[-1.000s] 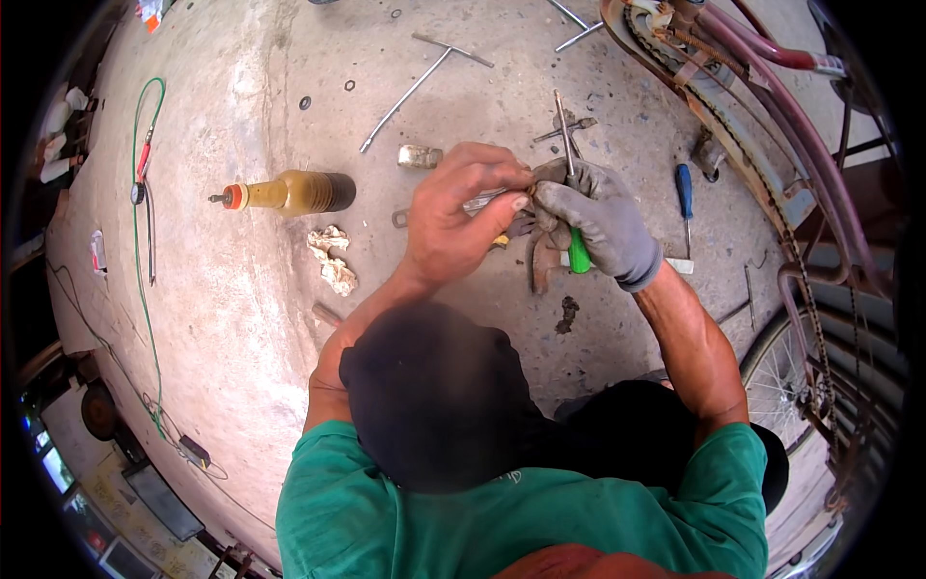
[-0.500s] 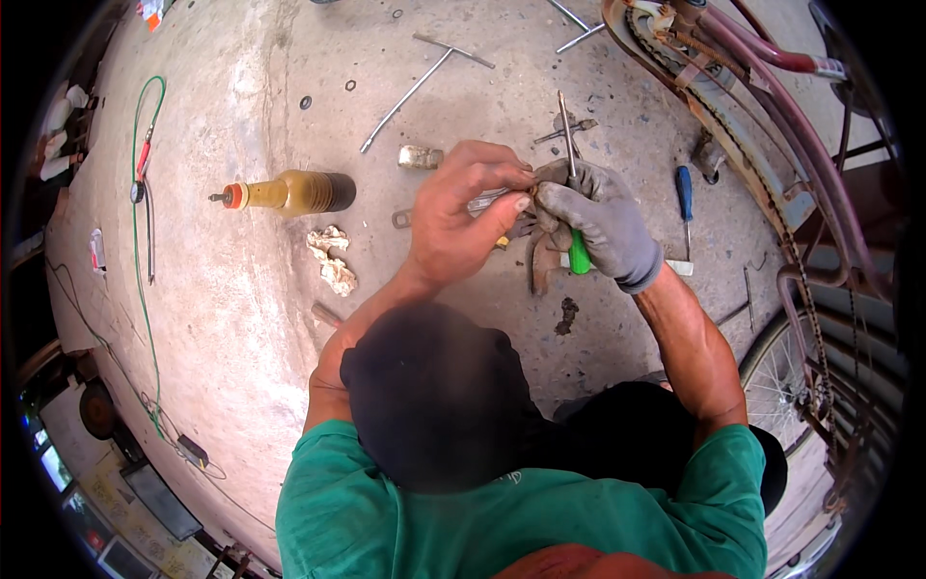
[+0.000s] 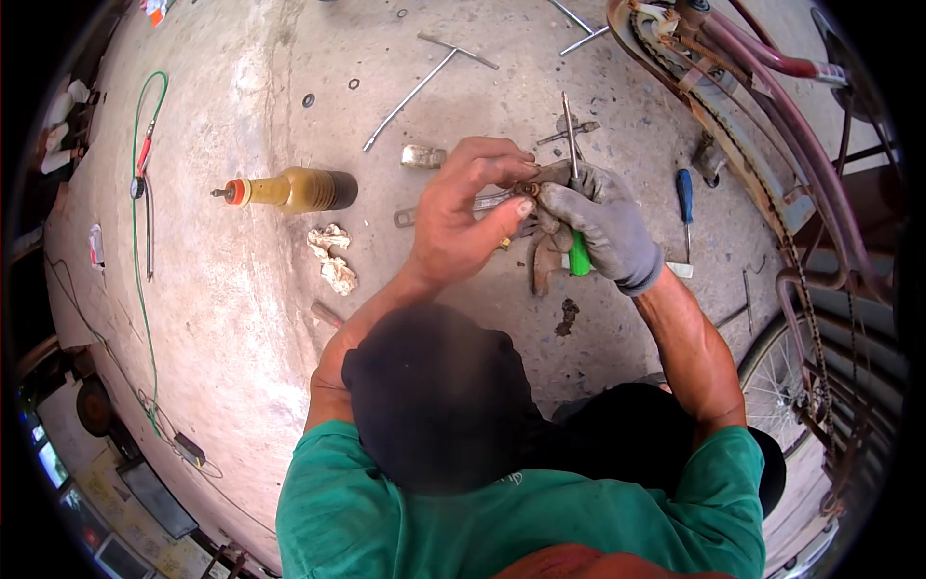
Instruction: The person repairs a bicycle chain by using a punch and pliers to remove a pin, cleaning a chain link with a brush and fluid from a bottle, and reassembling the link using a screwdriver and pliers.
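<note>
My bare left hand [image 3: 461, 214] is closed at the fingertips, with thumb and fingers pinching a small brown, round metal part [image 3: 530, 189]. On my right hand [image 3: 608, 224] is a grey work glove. Its thumb and fingers meet the same small part from the right. A screwdriver [image 3: 579, 253] with a green handle is also gripped in the gloved hand, its shaft pointing away from me. Below my hands lie a wrench [image 3: 403, 218], partly covered by the left hand, and a hammer [image 3: 540, 268], partly hidden by the right.
To the left lie a yellowish bottle [image 3: 301, 190], a crumpled rag [image 3: 333, 259] and a green air hose [image 3: 143, 318]. Farther off are a T-handle wrench [image 3: 410, 101] and a small metal can [image 3: 422, 156]. At right, a blue-handled screwdriver [image 3: 685, 198] lies near a bicycle frame [image 3: 810, 145].
The small part now shows more of its round end between my fingertips. Both hands stay nearly in place, and the screwdriver remains in the gloved hand.
</note>
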`<move>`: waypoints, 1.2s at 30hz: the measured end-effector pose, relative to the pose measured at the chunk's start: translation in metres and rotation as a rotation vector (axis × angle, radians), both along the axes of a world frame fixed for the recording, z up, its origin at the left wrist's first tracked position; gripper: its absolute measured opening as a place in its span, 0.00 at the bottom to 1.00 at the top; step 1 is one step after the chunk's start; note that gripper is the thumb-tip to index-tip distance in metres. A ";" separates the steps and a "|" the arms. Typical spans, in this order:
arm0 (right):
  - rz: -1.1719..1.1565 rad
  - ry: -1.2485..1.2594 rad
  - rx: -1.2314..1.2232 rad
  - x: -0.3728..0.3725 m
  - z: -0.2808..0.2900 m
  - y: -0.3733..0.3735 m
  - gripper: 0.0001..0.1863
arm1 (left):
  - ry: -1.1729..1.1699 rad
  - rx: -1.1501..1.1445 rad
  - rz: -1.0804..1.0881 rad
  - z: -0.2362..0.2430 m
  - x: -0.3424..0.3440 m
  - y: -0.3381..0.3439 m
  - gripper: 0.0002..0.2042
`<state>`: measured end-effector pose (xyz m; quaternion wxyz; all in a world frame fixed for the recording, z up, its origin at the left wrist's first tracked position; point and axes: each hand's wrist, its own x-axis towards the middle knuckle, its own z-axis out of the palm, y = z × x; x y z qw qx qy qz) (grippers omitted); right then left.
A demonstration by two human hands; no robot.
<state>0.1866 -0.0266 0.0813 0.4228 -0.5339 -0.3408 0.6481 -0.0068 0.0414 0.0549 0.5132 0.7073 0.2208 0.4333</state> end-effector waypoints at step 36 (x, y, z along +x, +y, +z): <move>-0.058 0.372 0.002 0.011 -0.012 -0.002 0.15 | 0.705 0.115 -0.099 -0.121 -0.076 -0.028 0.23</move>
